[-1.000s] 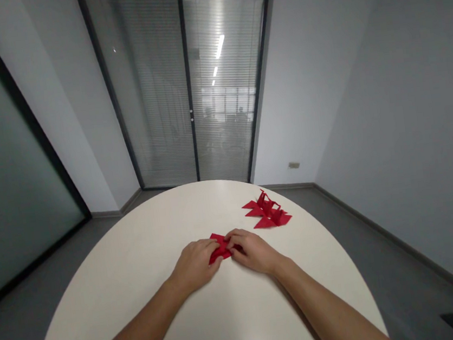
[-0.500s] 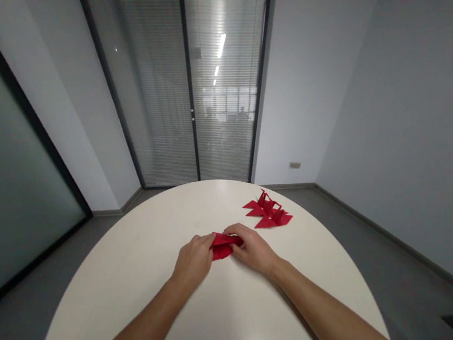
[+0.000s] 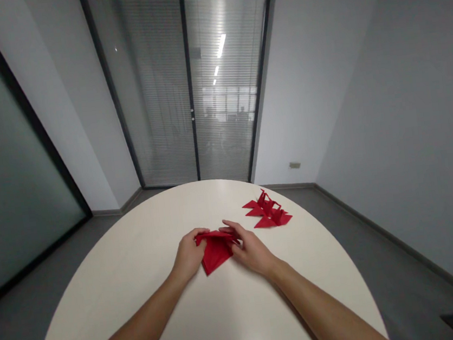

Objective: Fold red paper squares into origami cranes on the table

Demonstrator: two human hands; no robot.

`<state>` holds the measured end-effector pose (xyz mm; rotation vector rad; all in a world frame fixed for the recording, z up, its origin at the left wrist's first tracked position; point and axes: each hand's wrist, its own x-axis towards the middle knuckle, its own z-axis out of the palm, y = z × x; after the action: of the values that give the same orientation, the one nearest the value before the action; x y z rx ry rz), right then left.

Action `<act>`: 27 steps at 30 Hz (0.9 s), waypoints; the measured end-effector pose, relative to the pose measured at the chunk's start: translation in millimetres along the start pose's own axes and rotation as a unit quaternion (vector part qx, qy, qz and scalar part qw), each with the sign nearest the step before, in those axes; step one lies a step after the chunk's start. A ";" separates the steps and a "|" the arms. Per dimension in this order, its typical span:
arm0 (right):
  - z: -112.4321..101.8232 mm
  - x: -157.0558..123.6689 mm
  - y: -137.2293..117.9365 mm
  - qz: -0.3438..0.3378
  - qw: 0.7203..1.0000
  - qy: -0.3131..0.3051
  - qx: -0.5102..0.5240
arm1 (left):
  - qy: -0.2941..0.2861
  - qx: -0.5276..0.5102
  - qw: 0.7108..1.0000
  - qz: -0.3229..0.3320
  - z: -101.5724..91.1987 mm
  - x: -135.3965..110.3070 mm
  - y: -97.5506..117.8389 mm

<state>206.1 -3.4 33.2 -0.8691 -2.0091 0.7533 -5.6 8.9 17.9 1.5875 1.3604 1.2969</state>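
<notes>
A piece of folded red paper (image 3: 215, 250) lies on the white round table (image 3: 146, 255) between my hands, its point toward me. My left hand (image 3: 187, 255) pinches its left top corner, fingers curled round the edge. My right hand (image 3: 249, 249) holds the right top edge, fingers pressed together on the paper. A small heap of folded red paper figures (image 3: 268, 211) lies farther off to the right, apart from both hands.
The table's curved edge runs round the far side and drops off to grey floor on the left and right. Beyond it stand glass doors with blinds (image 3: 188, 87) and grey walls.
The red paper has opened out from a small folded wad into a wider pointed shape. My hands have moved slightly apart, each keeping hold of an edge.
</notes>
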 end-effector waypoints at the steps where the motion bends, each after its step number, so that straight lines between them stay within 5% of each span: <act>1: -0.8 -0.6 -0.6 -0.003 1.000 -0.011 -0.014 | 0.000 -0.020 1.000 -0.009 0.3 0.7 -0.6; 9: -5.8 -2.2 0.5 -0.048 0.988 -0.081 -0.125 | -0.012 -0.051 0.998 -0.041 2.0 0.4 3.6; 17: -13.2 -0.8 -6.1 -0.067 0.978 -0.120 -0.154 | -0.072 0.107 0.992 0.005 -2.0 -1.4 2.3; 21: -13.4 -0.8 -5.9 -0.070 0.972 -0.140 -0.173 | -0.063 0.257 0.961 0.082 -5.4 -9.6 14.5; 23: -12.4 -0.8 -6.1 -0.076 0.970 -0.154 -0.172 | -0.081 0.279 0.944 0.155 -5.6 -14.9 22.3; 27: -11.1 -1.5 -6.9 -0.074 0.965 -0.175 -0.182 | -0.140 0.283 0.927 0.204 -4.0 -22.6 29.9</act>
<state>214.0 -6.5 43.3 -0.8169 -2.5524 0.4820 0.4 -20.4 40.9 2.4528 1.3300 0.8706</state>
